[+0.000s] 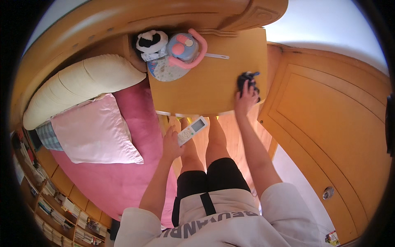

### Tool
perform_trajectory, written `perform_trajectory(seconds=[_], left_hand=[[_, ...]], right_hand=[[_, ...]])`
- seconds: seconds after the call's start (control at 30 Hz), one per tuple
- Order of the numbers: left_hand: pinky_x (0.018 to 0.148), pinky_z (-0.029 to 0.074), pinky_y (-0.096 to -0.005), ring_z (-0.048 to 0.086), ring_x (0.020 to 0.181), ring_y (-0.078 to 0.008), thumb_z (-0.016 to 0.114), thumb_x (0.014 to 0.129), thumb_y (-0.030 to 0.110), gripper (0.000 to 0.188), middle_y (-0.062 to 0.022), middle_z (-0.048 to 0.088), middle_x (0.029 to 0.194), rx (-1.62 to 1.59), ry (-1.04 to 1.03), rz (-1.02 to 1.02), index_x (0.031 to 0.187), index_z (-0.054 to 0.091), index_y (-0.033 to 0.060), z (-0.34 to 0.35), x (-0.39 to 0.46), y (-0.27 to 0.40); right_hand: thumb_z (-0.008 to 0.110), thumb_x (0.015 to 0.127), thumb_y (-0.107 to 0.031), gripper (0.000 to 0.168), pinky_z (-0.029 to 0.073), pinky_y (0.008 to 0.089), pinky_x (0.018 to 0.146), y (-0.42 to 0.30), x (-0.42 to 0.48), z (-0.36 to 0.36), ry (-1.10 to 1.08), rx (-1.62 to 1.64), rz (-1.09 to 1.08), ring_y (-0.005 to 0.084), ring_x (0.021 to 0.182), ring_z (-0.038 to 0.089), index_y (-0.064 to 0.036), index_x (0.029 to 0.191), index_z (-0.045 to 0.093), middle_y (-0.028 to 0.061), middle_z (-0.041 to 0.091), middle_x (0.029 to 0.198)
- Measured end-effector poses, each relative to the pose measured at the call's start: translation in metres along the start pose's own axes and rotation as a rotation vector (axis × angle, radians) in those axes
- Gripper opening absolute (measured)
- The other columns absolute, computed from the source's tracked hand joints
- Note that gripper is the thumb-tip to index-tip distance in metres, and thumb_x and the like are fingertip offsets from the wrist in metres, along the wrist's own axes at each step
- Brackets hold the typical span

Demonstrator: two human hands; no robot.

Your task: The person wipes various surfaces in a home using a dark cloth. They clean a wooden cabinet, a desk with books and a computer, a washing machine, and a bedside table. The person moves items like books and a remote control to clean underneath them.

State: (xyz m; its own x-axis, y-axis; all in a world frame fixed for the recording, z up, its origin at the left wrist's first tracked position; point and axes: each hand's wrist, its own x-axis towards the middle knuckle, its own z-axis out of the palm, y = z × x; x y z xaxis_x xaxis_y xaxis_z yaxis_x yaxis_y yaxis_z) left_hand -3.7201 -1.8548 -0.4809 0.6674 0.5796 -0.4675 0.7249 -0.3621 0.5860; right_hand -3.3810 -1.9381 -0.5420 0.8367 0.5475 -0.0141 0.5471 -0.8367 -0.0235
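A white remote control (pixel 192 131) with a small grey screen is held in my left hand (pixel 172 144), in front of my legs and just short of the table's edge. My right hand (pixel 247 98) reaches over the right side of the wooden tabletop (pixel 200 89), its fingers on a dark, blurred object (pixel 246 81) with a blue part; whether they grip it cannot be told. At the back left of the tabletop stand a blue-lidded bottle (pixel 182 46) with a pink handle and a black-and-white plush item (pixel 151 41). A white strip-like object (pixel 217 56) lies beside the bottle.
Left of the table is a bed with a pink sheet (pixel 135 182), a pink pillow (pixel 92 132) and a long cream bolster (pixel 86 78). Bookshelves (pixel 58 213) line the lower left. A wooden door (pixel 327 123) with a round knob (pixel 328 193) stands at the right.
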Motion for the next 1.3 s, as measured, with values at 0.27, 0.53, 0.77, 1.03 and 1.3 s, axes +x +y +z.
perform_trajectory(seconds=[0.27, 0.53, 0.77, 1.03, 1.3], left_hand=[[0.091, 0.046, -0.0454, 0.051, 0.109, -0.0423, 0.071, 0.060, 0.014, 0.050, -0.0259, 0.051, 0.118, -0.094, -0.022, -0.131, 0.101, 0.052, -0.0067, 0.034, -0.047, -0.011], [0.081, 0.044, -0.0470, 0.049, 0.094, -0.0410, 0.065, 0.062, 0.013, 0.045, -0.0220, 0.049, 0.096, -0.079, 0.097, -0.239, 0.099, 0.048, -0.0048, 0.030, -0.050, -0.019], [0.082, 0.042, -0.0513, 0.049, 0.095, -0.0437, 0.064, 0.064, 0.013, 0.044, -0.0236, 0.050, 0.096, -0.072, 0.169, -0.218, 0.101, 0.047, -0.0039, -0.007, -0.012, 0.003], [0.092, 0.039, -0.0519, 0.047, 0.107, -0.0455, 0.067, 0.072, 0.019, 0.058, -0.0267, 0.048, 0.113, -0.066, 0.371, -0.299, 0.117, 0.042, -0.0071, -0.017, 0.095, 0.040], [0.092, 0.039, -0.0524, 0.047, 0.107, -0.0417, 0.068, 0.072, 0.020, 0.053, -0.0244, 0.047, 0.112, -0.036, 0.500, -0.440, 0.111, 0.043, -0.0053, 0.017, 0.149, 0.034]], right_hand=[[0.060, 0.075, -0.020, 0.052, 0.044, 0.0438, 0.078, -0.198, -0.082, -0.007, -0.161, 0.220, -0.653, 0.0257, 0.106, 0.047, -0.022, 0.127, 0.056, -0.0025, 0.053, 0.121], [0.060, 0.079, -0.022, 0.052, 0.044, 0.0398, 0.082, -0.174, -0.072, -0.010, -0.219, 0.325, -0.950, 0.0213, 0.108, 0.048, -0.023, 0.131, 0.054, -0.0048, 0.051, 0.123], [0.068, 0.071, -0.010, 0.057, 0.045, 0.0407, 0.088, 0.054, -0.016, 0.007, 0.035, 0.207, -0.462, 0.0274, 0.099, 0.049, -0.021, 0.126, 0.059, 0.0022, 0.057, 0.115], [0.065, 0.078, -0.008, 0.059, 0.042, 0.0440, 0.094, 0.113, 0.026, -0.033, -0.069, 0.245, -0.065, 0.0352, 0.104, 0.049, -0.016, 0.135, 0.052, 0.0142, 0.053, 0.123], [0.051, 0.081, -0.002, 0.048, 0.040, 0.0406, 0.100, -0.015, 0.018, -0.100, -0.039, 1.075, 0.246, 0.0310, 0.110, 0.054, -0.006, 0.128, 0.051, 0.0187, 0.056, 0.121]])
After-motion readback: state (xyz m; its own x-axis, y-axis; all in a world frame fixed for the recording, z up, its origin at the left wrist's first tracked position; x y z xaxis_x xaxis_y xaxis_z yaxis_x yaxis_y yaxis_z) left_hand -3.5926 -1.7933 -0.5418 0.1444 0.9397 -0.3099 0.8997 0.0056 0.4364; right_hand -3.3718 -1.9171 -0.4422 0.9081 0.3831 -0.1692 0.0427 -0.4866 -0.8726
